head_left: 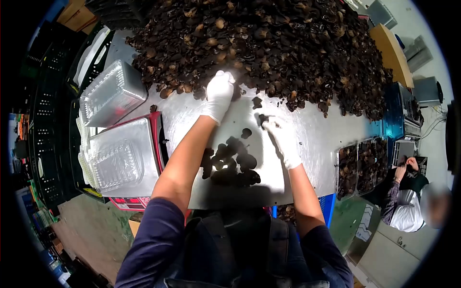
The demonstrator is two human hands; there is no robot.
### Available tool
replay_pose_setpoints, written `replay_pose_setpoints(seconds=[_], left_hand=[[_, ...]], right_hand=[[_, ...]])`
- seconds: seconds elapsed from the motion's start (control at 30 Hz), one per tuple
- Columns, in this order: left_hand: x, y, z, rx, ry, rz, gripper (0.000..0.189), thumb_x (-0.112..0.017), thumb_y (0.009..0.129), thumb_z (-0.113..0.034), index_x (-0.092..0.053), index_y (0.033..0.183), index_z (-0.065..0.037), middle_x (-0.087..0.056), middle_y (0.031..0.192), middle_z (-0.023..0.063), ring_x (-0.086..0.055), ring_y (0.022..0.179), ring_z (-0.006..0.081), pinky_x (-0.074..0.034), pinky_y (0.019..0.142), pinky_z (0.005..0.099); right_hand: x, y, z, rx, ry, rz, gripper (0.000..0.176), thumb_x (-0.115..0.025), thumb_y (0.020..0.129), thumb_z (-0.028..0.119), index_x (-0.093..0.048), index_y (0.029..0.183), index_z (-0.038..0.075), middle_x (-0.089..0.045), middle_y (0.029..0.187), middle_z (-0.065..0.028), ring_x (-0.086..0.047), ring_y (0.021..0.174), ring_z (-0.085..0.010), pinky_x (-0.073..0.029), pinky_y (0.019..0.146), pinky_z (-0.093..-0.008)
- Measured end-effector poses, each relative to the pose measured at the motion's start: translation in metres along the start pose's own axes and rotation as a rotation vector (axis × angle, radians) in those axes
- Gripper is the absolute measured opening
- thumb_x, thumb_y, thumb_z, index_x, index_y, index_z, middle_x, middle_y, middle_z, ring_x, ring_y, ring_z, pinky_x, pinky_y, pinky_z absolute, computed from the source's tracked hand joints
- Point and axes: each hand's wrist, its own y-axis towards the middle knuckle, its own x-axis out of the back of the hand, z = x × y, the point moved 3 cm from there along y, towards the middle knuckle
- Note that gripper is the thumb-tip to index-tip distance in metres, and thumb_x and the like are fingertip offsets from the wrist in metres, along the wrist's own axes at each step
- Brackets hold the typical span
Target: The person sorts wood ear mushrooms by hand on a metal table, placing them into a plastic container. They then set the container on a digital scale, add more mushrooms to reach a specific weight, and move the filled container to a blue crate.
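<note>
A large heap of dark wood ear mushrooms covers the far side of the metal table. My left hand, in a white glove, is closed at the near edge of the heap; whatever its curled fingers hold is hidden. My right hand, gloved too, pinches a small wood ear mushroom over the bare metal nearer to me. A loose mushroom piece lies just beyond it. Between my forearms, a small group of mushrooms is spread on the table.
At left, a red-framed scale bears a clear plastic tray, beside stacked clear containers. Filled clear containers stand at the right edge. A co-worker is farther right. A cardboard piece borders the heap.
</note>
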Motion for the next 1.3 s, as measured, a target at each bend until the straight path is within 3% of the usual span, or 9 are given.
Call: replay_pose_setpoints(seconds=[0.13,0.2,0.27,0.47,0.93,1.07,1.1,1.2,1.3], left_hand=[[0.008,-0.004,0.005,-0.061,-0.133,-0.082,0.006,-0.059,0.080,0.001,-0.064,0.080,-0.002,-0.062,0.081,0.0126,-0.061,0.075,0.0292,-0.049,0.071,0.0356],[0.020,-0.014,0.005,-0.063,-0.275,-0.211,0.015,-0.055,0.077,0.002,-0.067,0.080,-0.006,-0.062,0.082,0.0120,-0.062,0.075,0.0285,-0.050,0.070,0.0358],[0.044,-0.030,-0.004,0.051,-0.298,-0.162,0.015,-0.056,0.081,0.004,-0.069,0.085,-0.002,-0.065,0.082,0.0085,-0.062,0.071,0.0167,-0.049,0.067,0.0272],[0.071,-0.115,0.014,0.072,-0.245,0.232,0.032,-0.054,0.081,0.007,-0.074,0.101,-0.006,-0.072,0.089,0.0057,-0.063,0.073,0.0117,-0.051,0.069,0.0269],[0.006,-0.070,0.003,0.289,0.270,0.158,0.027,-0.068,0.080,-0.027,-0.068,0.096,-0.005,-0.069,0.088,0.0145,-0.067,0.084,0.0349,-0.054,0.075,0.0415],[0.052,-0.112,-0.008,0.183,0.087,0.269,0.023,-0.069,0.077,-0.017,-0.068,0.098,-0.006,-0.067,0.094,0.0142,-0.065,0.088,0.0318,-0.053,0.078,0.0397],[0.063,-0.124,-0.011,0.144,0.031,0.382,0.022,-0.070,0.077,-0.014,-0.069,0.098,-0.007,-0.067,0.093,0.0130,-0.066,0.087,0.0305,-0.053,0.078,0.0381],[0.077,-0.155,-0.006,-0.070,-0.355,0.615,0.017,-0.071,0.077,-0.009,-0.072,0.094,-0.006,-0.068,0.095,0.0093,-0.066,0.087,0.0257,-0.053,0.079,0.0338],[0.071,-0.139,-0.014,0.082,-0.455,0.608,0.015,-0.073,0.077,-0.011,-0.074,0.091,-0.006,-0.069,0.096,0.0087,-0.067,0.083,0.0211,-0.052,0.077,0.0303]], right_hand=[[-0.010,-0.026,-0.011,0.264,0.215,0.210,0.008,-0.073,0.079,0.000,-0.070,0.086,0.001,-0.070,0.091,-0.0040,-0.059,0.080,-0.0095,-0.049,0.074,-0.0248],[-0.008,-0.034,0.003,0.406,-0.380,0.289,0.009,-0.076,0.079,0.004,-0.070,0.086,0.000,-0.071,0.095,-0.0056,-0.062,0.082,-0.0110,-0.051,0.077,-0.0255],[-0.007,-0.012,0.002,0.106,-0.291,0.089,0.016,-0.076,0.082,0.015,-0.071,0.089,0.002,-0.071,0.092,-0.0077,-0.063,0.082,-0.0111,-0.051,0.077,-0.0264],[-0.033,0.057,0.032,0.485,-0.842,-0.108,0.060,-0.077,0.076,0.017,-0.056,0.132,0.010,-0.056,0.110,-0.0124,-0.062,0.094,-0.0304,-0.051,0.082,-0.0386],[-0.018,0.010,0.006,0.603,-0.415,-0.472,0.013,-0.071,0.078,-0.004,-0.070,0.090,0.001,-0.065,0.092,-0.0078,-0.062,0.084,-0.0212,-0.049,0.079,-0.0272],[0.031,-0.055,-0.007,0.186,-0.355,0.056,0.013,-0.069,0.081,-0.001,-0.071,0.093,0.004,-0.069,0.098,-0.0116,-0.065,0.095,-0.0261,-0.051,0.085,-0.0338],[0.049,-0.087,0.005,0.405,-0.573,0.182,0.015,-0.071,0.082,0.007,-0.071,0.096,0.008,-0.070,0.096,-0.0105,-0.066,0.090,-0.0263,-0.052,0.083,-0.0349],[0.089,-0.158,0.015,-0.122,-1.243,0.716,0.028,-0.077,0.079,0.018,-0.072,0.105,0.009,-0.074,0.096,-0.0091,-0.071,0.088,-0.0258,-0.057,0.081,-0.0364],[0.080,-0.146,0.033,0.138,-1.136,0.474,0.029,-0.077,0.080,0.020,-0.071,0.106,0.010,-0.073,0.099,-0.0083,-0.071,0.086,-0.0257,-0.058,0.079,-0.0348]])
